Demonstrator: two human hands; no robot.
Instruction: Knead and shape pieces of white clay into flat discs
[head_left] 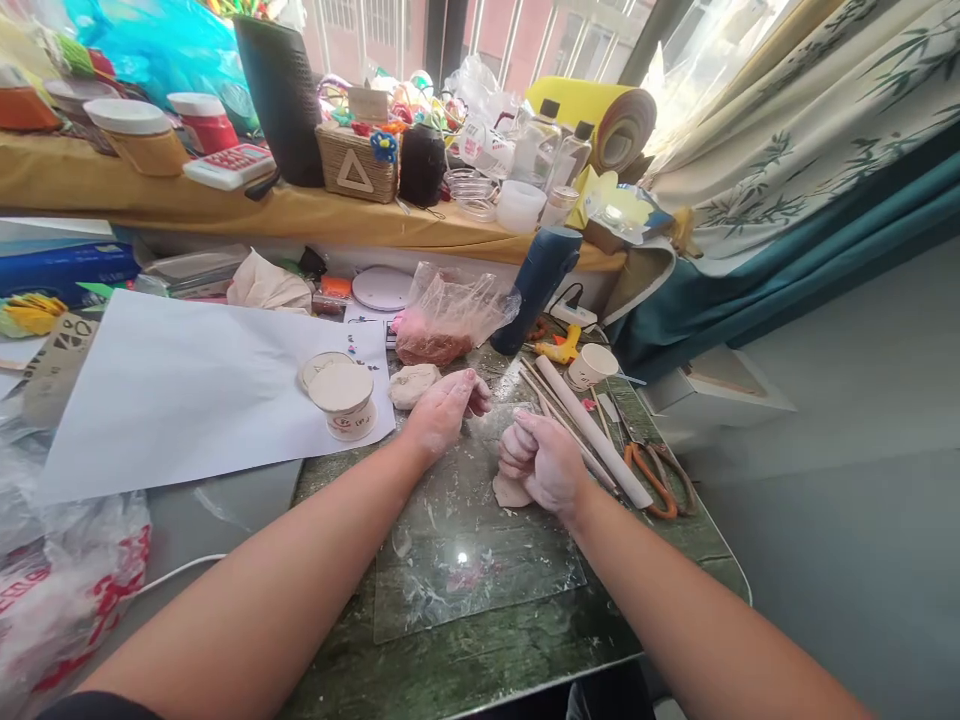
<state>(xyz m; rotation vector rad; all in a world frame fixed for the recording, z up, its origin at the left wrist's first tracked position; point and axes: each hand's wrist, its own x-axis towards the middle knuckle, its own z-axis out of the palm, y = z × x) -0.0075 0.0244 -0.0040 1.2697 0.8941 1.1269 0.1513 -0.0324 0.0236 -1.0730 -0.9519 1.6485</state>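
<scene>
My left hand (444,412), dusted with white, is loosely closed with its fingers curled inward; what they hold, if anything, is hidden. Beside it, at its left, lies a pale lump of clay (412,386). My right hand (546,462) is curled into a fist, powdery white over the knuckles, and its contents cannot be made out. A flat piece of pale clay (512,492) shows just under this fist. Both hands are above a clear sheet (480,560) smeared with white residue, and a gap separates them.
Left stands a paper cup (351,408) with a pale top, on white paper (202,390). A bagged reddish-brown mass (442,330) and a dark blue bottle (536,290) are behind. To the right are a rolling pin (596,435), scissors (656,480), another paper cup (592,368) and a yellow glue gun (561,346).
</scene>
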